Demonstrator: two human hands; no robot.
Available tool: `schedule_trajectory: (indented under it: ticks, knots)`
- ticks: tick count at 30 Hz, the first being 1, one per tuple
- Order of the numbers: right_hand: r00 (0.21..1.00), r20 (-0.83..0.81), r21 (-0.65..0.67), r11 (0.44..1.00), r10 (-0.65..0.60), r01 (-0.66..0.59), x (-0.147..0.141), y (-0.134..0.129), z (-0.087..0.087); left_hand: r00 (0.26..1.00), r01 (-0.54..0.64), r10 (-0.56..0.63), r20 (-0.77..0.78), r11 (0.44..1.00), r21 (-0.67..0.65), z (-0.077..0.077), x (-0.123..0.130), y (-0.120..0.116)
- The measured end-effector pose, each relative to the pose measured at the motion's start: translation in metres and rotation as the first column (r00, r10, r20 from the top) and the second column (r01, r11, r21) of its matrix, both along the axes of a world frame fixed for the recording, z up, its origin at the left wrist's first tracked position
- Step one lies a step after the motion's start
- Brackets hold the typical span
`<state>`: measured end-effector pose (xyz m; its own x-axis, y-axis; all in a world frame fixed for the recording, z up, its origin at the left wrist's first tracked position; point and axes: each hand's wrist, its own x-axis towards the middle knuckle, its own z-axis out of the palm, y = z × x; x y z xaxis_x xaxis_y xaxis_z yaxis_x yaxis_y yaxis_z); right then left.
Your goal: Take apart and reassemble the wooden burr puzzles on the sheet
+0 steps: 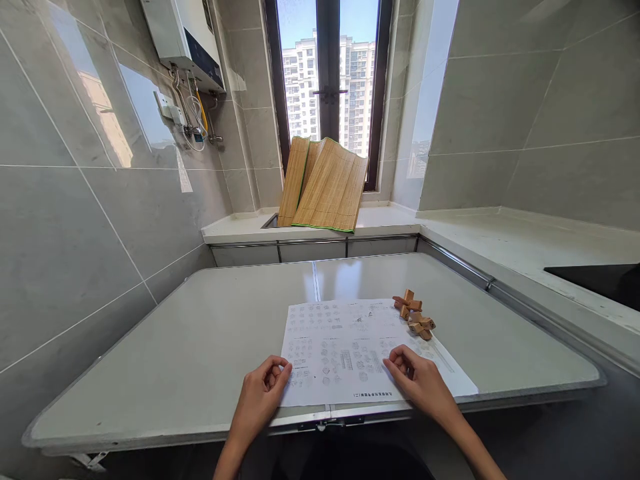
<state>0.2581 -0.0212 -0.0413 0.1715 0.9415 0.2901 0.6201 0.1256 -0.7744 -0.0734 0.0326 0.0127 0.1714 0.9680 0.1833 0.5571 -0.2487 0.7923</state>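
Observation:
A large printed sheet of paper (345, 367) lies flat on the white folding table, covered with rows of small diagrams and text. At the sheet's lower left edge rests my left hand (263, 390), its fingers curled in and no object visible in them. My right hand (417, 380) lies over the lower right part of the sheet, fingers likewise bent together, with nothing seen between them. Beyond the right hand, on the sheet's right side, sit two clusters of interlocked wooden puzzle pieces: a farther wooden puzzle (407, 303) and a nearer wooden puzzle (421, 325).
The folding table (215, 333) has a centre seam and a front latch (323, 425). Folded bamboo mats (330, 187) lean against the window on the sill. A white counter (515, 233) with a black cooktop (595, 277) runs along the right. A water heater (185, 43) hangs upper left.

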Motion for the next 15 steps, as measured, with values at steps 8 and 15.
schedule_trajectory:
  ticks: [8,15]
  knots:
    - [1.0,0.009,0.013,1.0,-0.001,0.001,-0.0006,-0.0005,0.0008,1.0,-0.015,0.015,0.001,1.0,-0.012,0.0054,0.0024,-0.0026]
    - [1.0,0.014,-0.002,1.0,0.001,-0.001,0.0005,0.0002,-0.002,1.0,-0.003,0.003,-0.014,1.0,-0.028,0.0019,0.0009,-0.0006]
